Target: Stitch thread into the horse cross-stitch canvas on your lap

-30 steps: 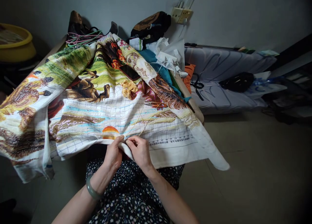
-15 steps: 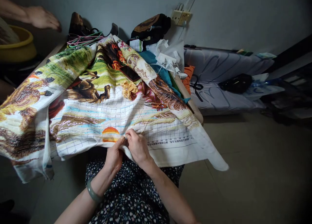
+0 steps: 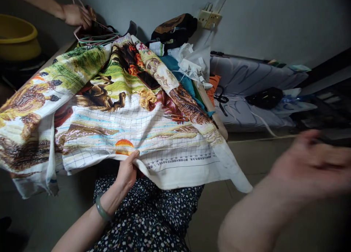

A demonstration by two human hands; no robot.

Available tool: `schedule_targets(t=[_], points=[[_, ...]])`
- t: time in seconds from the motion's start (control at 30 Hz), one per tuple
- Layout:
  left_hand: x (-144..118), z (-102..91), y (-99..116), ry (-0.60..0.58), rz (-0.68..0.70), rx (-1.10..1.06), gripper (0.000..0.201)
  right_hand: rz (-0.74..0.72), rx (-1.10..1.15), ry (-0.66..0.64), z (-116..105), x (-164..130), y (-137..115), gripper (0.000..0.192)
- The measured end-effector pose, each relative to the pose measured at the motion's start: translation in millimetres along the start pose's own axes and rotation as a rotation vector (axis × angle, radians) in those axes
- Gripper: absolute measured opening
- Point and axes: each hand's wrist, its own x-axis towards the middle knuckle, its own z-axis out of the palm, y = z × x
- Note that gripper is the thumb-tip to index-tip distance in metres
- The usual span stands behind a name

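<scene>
Only the head view here, looking down over a lap in a dark flowery dress (image 3: 148,222).

The left hand (image 3: 126,171) is pinching the near edge of a big cross-stitch cloth (image 3: 115,109), thumb on top and fingers tucked under the hem, right below a little stitched orange sun (image 3: 124,146). There's a green bangle (image 3: 102,211) on that wrist. The cloth is draped over the tabletop (image 3: 216,118) and hangs off the near side onto the lap, with the finished brown and green parts bunched up to the left and the bare gridded part in the middle.

The right hand (image 3: 309,164) is way out to the right, well apart from the cloth and badly blurred. It looks pinched around something thin, and a pale thread (image 3: 257,139) runs taut from it back to the cloth, but I honestly can't tell how the fingers are set.

Top left, someone else's hand (image 3: 75,15) is gripping a bundle of pink and green wire hangers (image 3: 95,38) lying at the far end of the cloth. A yellow basin (image 3: 18,40) sits at the far left. Behind the cloth there's a black bag (image 3: 174,29), some white plastic bags (image 3: 192,63) and a wall socket (image 3: 208,18). To the right, black scissors (image 3: 221,98) lie on a grey sheet (image 3: 246,76).
</scene>
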Motion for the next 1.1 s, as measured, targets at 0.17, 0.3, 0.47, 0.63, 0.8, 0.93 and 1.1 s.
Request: schedule_targets(t=[0.17, 0.3, 0.47, 0.63, 0.8, 0.93, 1.1], points=[[-1, 1.2, 2, 0.003, -0.016, 0.005, 0.035, -0.011, 0.356, -0.339, 83, -69, 67, 0.024], [-3, 1.2, 5, -0.037, -0.075, 0.032, 0.028, 0.199, 0.02, -0.827, 135, -129, 104, 0.019], [-3, -0.2, 5, -0.012, -0.11, 0.054, 0.02, 0.046, -0.126, -0.809, 150, -148, 112, 0.021], [-3, 0.0, 4, -0.022, -0.106, 0.059, 0.02, 0.064, -0.12, -0.79, 153, -147, 109, 0.022], [-3, 0.6, 4, -0.029, -0.079, 0.052, 0.021, 0.052, -0.136, -0.782, 155, -149, 112, 0.022], [-3, 0.8, 3, -0.019, -0.08, 0.047, 0.02, 0.034, -0.168, -0.767, 158, -149, 112, 0.02], [-5, 2.1, 4, -0.007, -0.08, 0.058, 0.018, 0.056, -0.208, -0.732, 162, -154, 108, 0.017]])
